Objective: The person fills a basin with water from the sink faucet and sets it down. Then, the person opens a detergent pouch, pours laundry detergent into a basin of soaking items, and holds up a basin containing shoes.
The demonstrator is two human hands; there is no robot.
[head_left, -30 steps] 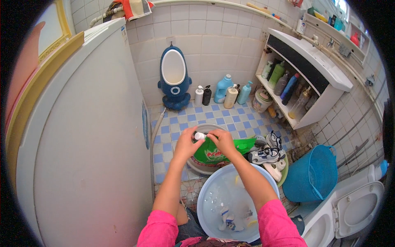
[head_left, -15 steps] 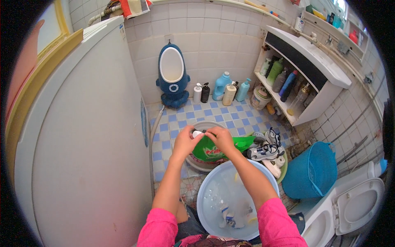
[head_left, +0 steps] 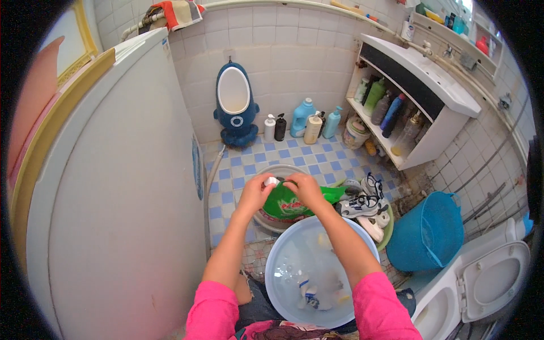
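Observation:
A green printed detergent bag (head_left: 283,205) is held up in front of me, over a pale round basin (head_left: 266,225). My right hand (head_left: 306,191) is closed, pinching the bag's upper edge. My left hand (head_left: 254,194) is closed too, with a small white piece (head_left: 272,181) between thumb and fingers beside the bag's top; whether it belongs to the bag I cannot tell. Nearer to me, below my forearms, stands a light-blue basin (head_left: 271,272) of cloudy water. A white and blue item (head_left: 309,294) lies in that water.
Several shoes (head_left: 362,207) lie in a green basin (head_left: 389,231) at the right. Beyond are a blue bucket (head_left: 425,232) and a toilet (head_left: 493,283). A tall white appliance (head_left: 119,181) borders the left. Pump bottles (head_left: 312,129) line the far wall beside an open-shelved cabinet (head_left: 402,113).
The bag's top edge now curves more openly near my right fingers. Both hands stay in nearly the same place. The whole view has shifted slightly.

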